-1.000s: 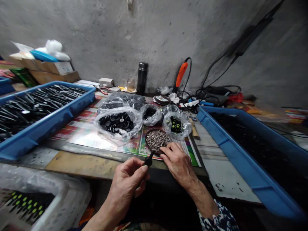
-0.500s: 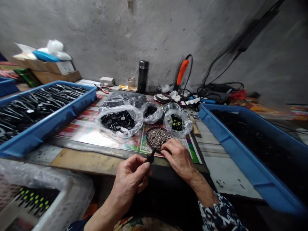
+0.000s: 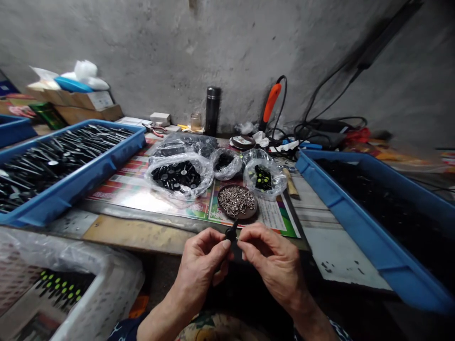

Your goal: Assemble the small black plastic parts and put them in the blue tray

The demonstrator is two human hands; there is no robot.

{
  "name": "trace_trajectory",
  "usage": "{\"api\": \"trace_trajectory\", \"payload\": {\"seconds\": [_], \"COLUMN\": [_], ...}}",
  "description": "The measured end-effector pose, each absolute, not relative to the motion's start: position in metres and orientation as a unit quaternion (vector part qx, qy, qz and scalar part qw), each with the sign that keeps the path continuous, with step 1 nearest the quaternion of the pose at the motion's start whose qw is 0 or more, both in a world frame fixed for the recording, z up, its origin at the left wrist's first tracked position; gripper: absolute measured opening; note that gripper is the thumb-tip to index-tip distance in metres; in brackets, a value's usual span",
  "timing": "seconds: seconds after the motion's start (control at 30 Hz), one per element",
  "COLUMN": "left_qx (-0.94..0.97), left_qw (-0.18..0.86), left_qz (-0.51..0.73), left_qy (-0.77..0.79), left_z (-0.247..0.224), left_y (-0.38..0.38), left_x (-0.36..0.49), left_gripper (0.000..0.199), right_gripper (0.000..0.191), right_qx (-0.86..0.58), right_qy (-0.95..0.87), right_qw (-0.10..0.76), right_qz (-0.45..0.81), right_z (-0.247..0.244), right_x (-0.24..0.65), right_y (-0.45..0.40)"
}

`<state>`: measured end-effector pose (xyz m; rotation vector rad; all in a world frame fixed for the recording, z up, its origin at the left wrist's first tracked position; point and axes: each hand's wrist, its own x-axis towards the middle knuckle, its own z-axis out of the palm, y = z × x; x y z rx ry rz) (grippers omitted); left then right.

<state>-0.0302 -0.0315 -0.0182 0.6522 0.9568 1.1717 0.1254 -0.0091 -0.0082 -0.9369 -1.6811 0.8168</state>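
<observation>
Black plastic piece with a round head and narrow stem (image 3: 231,234): held up at the near edge of the table (image 3: 128,232), stem pointing away from the person. Left hand (image 3: 203,258) closed, pinching the round head between thumb and fingers. Right hand (image 3: 275,258) also closed, thumb and fingertips pinching a tiny silvery metal pin (image 3: 238,238) right by the head; whether pin and head touch, cannot tell.

Just beyond the hands: round dark brown dish (image 3: 245,217) heaped with small shiny metal pins (image 3: 234,200). Behind it, three open clear plastic bags: large one (image 3: 207,180) at left with black round-headed parts (image 3: 176,176), small one (image 3: 235,169) in the middle with black contents, one at right (image 3: 281,183) with black parts showing lime-green discs (image 3: 263,178).

Long blue plastic tray (image 3: 119,158) at left, full of thin black pieces; another blue plastic tray (image 3: 355,229) at right, dark contents, unclear.
</observation>
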Motion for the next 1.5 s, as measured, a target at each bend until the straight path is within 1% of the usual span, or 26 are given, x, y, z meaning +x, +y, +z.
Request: {"api": "trace_trajectory", "payload": {"seconds": [0.13,0.27,0.37,0.57,0.63,0.7,0.73,0.8,0.83,0.87,1.0,1.07,1.13,1.3,1.43,1.5], "left_qx": [0.296,0.295,0.300,0.365,0.369,0.357,0.350,0.342,0.343,0.346,0.349,0.349,0.352,0.354,0.354,0.355], "left_qw": [0.679,0.676,0.668,0.597,0.592,0.606,0.616,0.634,0.638,0.640,0.641,0.638,0.631,0.627,0.627,0.629], "left_qz": [0.520,0.515,0.519,0.543,0.542,0.540,0.539,0.536,0.535,0.534,0.530,0.531,0.533,0.535,0.537,0.538], "left_qy": [0.426,0.437,0.440,0.464,0.468,0.462,0.455,0.440,0.434,0.430,0.431,0.435,0.440,0.442,0.440,0.435], "left_z": [-0.016,-0.015,-0.015,-0.018,-0.018,-0.016,-0.015,-0.013,-0.012,-0.011,-0.009,-0.009,-0.010,-0.015,-0.016,-0.016], "left_y": [-0.033,-0.033,-0.035,-0.039,-0.039,-0.039,-0.039,-0.039,-0.039,-0.039,-0.039,-0.039,-0.039,-0.039,-0.039,-0.038], "left_x": [-0.027,-0.025,-0.024,-0.019,-0.019,-0.018,-0.018,-0.018,-0.017,-0.017,-0.015,-0.014,-0.014,-0.014,-0.014,-0.013], "left_gripper": [0.043,0.047,0.046,0.040,0.039,0.039,0.039,0.039,0.039,0.039,0.041,0.042,0.044,0.047,0.046,0.045], "right_gripper": [0.012,0.013,0.014,0.014,0.011,0.009,0.013,0.029,0.036,0.039,0.030,0.027,0.024,0.026,0.027,0.027], "right_qx": [-0.364,-0.363,-0.367,-0.375,-0.388,-0.395,-0.392,-0.380,-0.375,-0.371,-0.369,-0.370,-0.375,-0.396,-0.392,-0.384], "right_qy": [-0.705,-0.712,-0.718,-0.716,-0.684,-0.618,-0.578,-0.516,-0.505,-0.504,-0.538,-0.542,-0.535,-0.507,-0.502,-0.501], "right_qw": [0.533,0.538,0.537,0.548,0.555,0.558,0.553,0.525,0.507,0.493,0.468,0.474,0.497,0.554,0.562,0.553], "right_qz": [0.294,0.268,0.249,0.216,0.270,0.388,0.455,0.560,0.589,0.604,0.597,0.587,0.571,0.529,0.528,0.544], "right_z": [-0.010,-0.011,-0.010,-0.012,-0.016,-0.022,-0.024,-0.028,-0.029,-0.030,-0.027,-0.025,-0.024,-0.025,-0.027,-0.028], "right_x": [0.121,0.121,0.121,0.118,0.117,0.116,0.117,0.119,0.120,0.122,0.123,0.120,0.115,0.104,0.104,0.106], "right_y": [-0.011,-0.011,-0.013,-0.014,-0.014,-0.012,-0.012,-0.010,-0.010,-0.010,-0.010,-0.011,-0.012,-0.013,-0.012,-0.010]}}
